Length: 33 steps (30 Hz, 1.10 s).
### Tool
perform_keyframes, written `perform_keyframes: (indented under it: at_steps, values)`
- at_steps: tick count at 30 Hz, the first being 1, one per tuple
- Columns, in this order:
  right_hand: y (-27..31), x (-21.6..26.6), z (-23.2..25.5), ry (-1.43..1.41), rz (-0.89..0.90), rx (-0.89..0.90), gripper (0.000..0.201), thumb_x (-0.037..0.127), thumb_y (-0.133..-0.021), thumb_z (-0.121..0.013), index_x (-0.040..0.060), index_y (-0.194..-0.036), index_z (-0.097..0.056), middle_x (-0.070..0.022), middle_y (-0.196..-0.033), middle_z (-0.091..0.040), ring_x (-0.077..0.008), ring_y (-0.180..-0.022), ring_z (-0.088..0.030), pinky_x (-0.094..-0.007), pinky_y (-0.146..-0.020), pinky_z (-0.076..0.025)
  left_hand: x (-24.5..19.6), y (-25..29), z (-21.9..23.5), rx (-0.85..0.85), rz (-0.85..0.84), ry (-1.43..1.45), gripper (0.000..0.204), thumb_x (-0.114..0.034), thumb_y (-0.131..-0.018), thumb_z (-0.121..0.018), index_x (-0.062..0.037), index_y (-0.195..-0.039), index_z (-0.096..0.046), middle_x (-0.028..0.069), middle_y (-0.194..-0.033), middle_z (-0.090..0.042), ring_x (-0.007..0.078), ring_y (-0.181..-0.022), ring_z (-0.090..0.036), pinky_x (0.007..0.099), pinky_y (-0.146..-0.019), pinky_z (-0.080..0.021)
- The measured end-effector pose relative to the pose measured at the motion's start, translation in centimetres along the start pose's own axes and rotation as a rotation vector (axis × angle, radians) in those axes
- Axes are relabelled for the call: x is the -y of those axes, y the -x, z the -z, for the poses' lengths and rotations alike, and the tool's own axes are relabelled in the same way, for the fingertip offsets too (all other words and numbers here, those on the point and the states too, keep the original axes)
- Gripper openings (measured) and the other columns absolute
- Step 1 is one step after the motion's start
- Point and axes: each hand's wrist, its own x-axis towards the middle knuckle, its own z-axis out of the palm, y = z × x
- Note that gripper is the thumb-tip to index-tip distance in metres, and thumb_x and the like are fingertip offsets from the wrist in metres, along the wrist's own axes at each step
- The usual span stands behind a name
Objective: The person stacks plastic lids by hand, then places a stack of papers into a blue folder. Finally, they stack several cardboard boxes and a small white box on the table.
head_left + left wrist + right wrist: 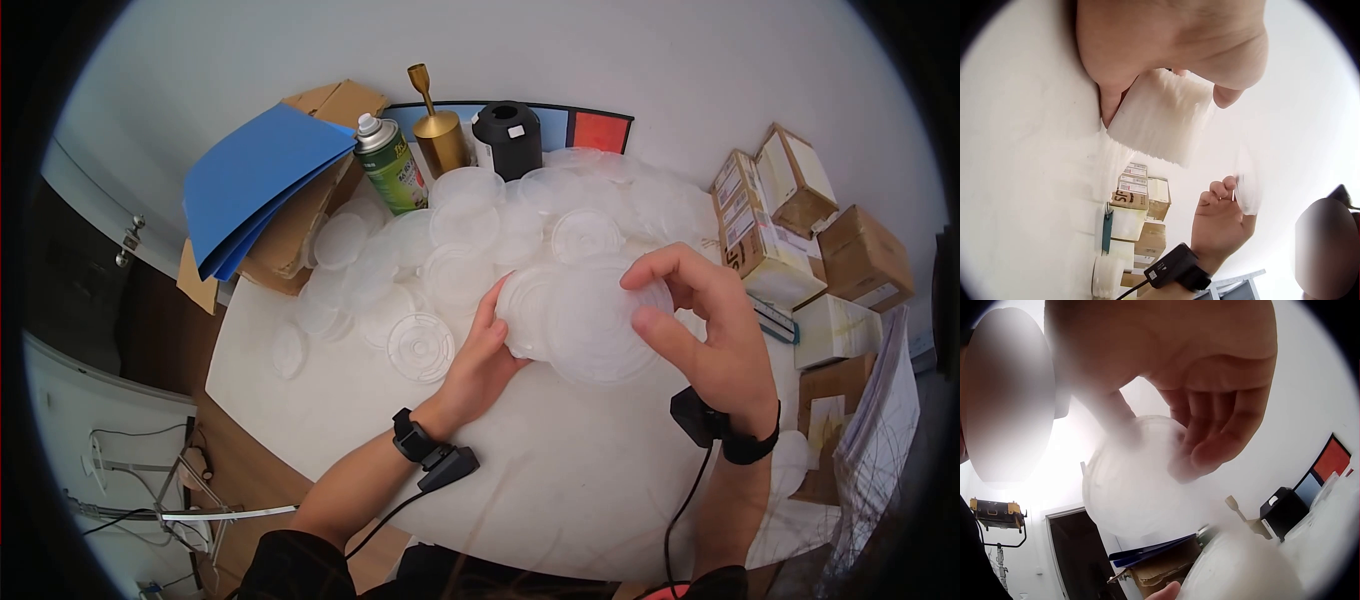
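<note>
My left hand (475,368) grips a thick stack of translucent plastic lids (1163,119), thumb on one side and fingers on the other. In the left wrist view the many layered rims of this stack show edge-on. Between thumb and fingers, my right hand (715,335) pinches a round translucent lid (1135,487) by its edge. From the head view this lid overlaps the right part of the stack, while the left wrist view shows it apart from the stack. One loose clear lid (420,348) lies flat on the white table (560,470) beside my left hand.
Many more lids (465,225) lie heaped across the table's back half. Behind them stand a green spray can (392,170), a brass candlestick (440,135) and a black cylinder (507,135). Blue folders (265,180) lean at left; cardboard boxes (765,245) are stacked at right.
</note>
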Motion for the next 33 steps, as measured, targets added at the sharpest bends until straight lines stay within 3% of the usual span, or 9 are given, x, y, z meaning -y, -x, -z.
perform_keyframes:
  at_steps: [9, 12, 17, 20, 24, 27, 30, 32, 33]
  values:
    - [-0.2, -0.3, -1.5, 0.212, -0.076, 0.049, 0.025, 0.005, -0.09, -0.069, 0.0021, -0.115, -0.064, -0.0139, -0.09, -0.069, -0.0285, -0.078, -0.067, -0.0352, -0.069, -0.052, 0.1, 0.2, 0.0, -0.024, 0.013, -0.044, 0.082, -0.049, -0.106, -0.055, -0.0222, -0.168, -0.007, 0.0103, -0.165, -0.029, 0.0286, -0.153, -0.031, 0.0525, -0.121, -0.034]
    - [-0.2, -1.0, -1.8, 0.307, 0.019, 0.028, 0.02, 0.003, -0.091, -0.069, 0.0025, -0.11, -0.066, -0.0144, -0.09, -0.07, -0.03, -0.08, -0.067, -0.0372, -0.071, -0.052, 0.2, 0.3, 0.1, -0.01, 0.017, -0.067, 0.08, -0.048, -0.107, -0.054, -0.0216, -0.168, -0.009, 0.0099, -0.163, -0.031, 0.023, -0.14, -0.044, 0.0447, -0.113, -0.042]
    - [-0.7, -1.3, -4.3, 0.358, 0.198, -0.017, 0.013, 0.001, -0.091, -0.068, 0.004, -0.103, -0.07, -0.0115, -0.09, -0.067, -0.0296, -0.085, -0.063, -0.0381, -0.075, -0.049, -0.1, 0.6, 0.7, 0.017, 0.015, -0.372, 0.073, -0.043, -0.11, -0.051, -0.0187, -0.168, -0.014, 0.0035, -0.14, -0.044, 0.0122, -0.103, -0.046, 0.0298, -0.094, -0.043]
    - [-0.9, -1.5, -5.4, 0.502, 0.257, 0.029, 0.015, 0.002, -0.09, -0.069, 0.0053, -0.104, -0.07, -0.0086, -0.089, -0.064, -0.0283, -0.086, -0.06, -0.0373, -0.078, -0.048, -0.6, 0.8, 0.4, 0.036, -0.014, -0.485, 0.069, -0.04, -0.111, -0.049, -0.0176, -0.168, -0.017, -0.0002, -0.124, -0.048, 0.0091, -0.094, -0.044, 0.0246, -0.089, -0.041]
    - [-1.2, -2.0, -6.1, 0.551, 0.322, -0.024, 0.016, 0.002, -0.088, -0.071, 0.0068, -0.103, -0.07, -0.0065, -0.087, -0.061, -0.0271, -0.085, -0.058, -0.0371, -0.077, -0.046, -0.7, 0.7, 0.0, 0.027, 0.004, -0.514, 0.085, -0.063, -0.106, -0.045, -0.0139, -0.168, -0.016, -0.0082, -0.086, -0.043, 0.0027, -0.072, -0.035, 0.0195, -0.07, -0.032]
    - [-1.3, -1.9, -6.1, 0.543, 0.328, -0.046, 0.018, 0.002, -0.087, -0.071, 0.0075, -0.104, -0.07, -0.006, -0.088, -0.061, -0.0263, -0.085, -0.058, -0.0369, -0.076, -0.046, -0.6, 0.7, 0.2, 0.069, 0.033, -0.492, 0.083, -0.063, -0.107, -0.043, -0.0123, -0.168, -0.018, -0.0075, -0.101, -0.052, 0.0032, -0.072, -0.032, 0.0193, -0.069, -0.03]
    - [-1.1, -2.1, -6.2, 0.565, 0.324, -0.04, 0.018, 0.003, -0.087, -0.072, 0.0079, -0.104, -0.07, -0.0054, -0.088, -0.061, -0.0254, -0.086, -0.058, -0.0361, -0.075, -0.045, -0.4, 0.7, 0.5, 0.078, 0.01, -0.56, 0.083, -0.063, -0.108, -0.041, -0.01, -0.168, -0.017, -0.0016, -0.136, -0.053, 0.0049, -0.093, -0.049, 0.0218, -0.085, -0.04]
    - [-1.1, -2.4, -6.5, 0.585, 0.324, -0.031, 0.019, 0.004, -0.086, -0.073, 0.0082, -0.104, -0.07, -0.0047, -0.089, -0.061, -0.0248, -0.087, -0.058, -0.0359, -0.075, -0.045, -0.3, 0.6, 0.5, 0.068, 0.017, -0.55, 0.083, -0.062, -0.108, -0.04, -0.0085, -0.167, -0.016, 0.0021, -0.155, -0.039, 0.0107, -0.121, -0.047, 0.0283, -0.104, -0.037]
    - [-1.1, -2.6, -6.7, 0.613, 0.347, -0.043, 0.019, 0.004, -0.085, -0.073, 0.0084, -0.104, -0.07, -0.0042, -0.09, -0.061, -0.0244, -0.087, -0.058, -0.0361, -0.075, -0.045, 0.0, 0.5, 0.7, 0.067, 0.015, -0.512, 0.079, -0.057, -0.109, -0.041, -0.0093, -0.167, -0.017, 0.0023, -0.152, -0.039, 0.0113, -0.122, -0.047, 0.0288, -0.105, -0.037]
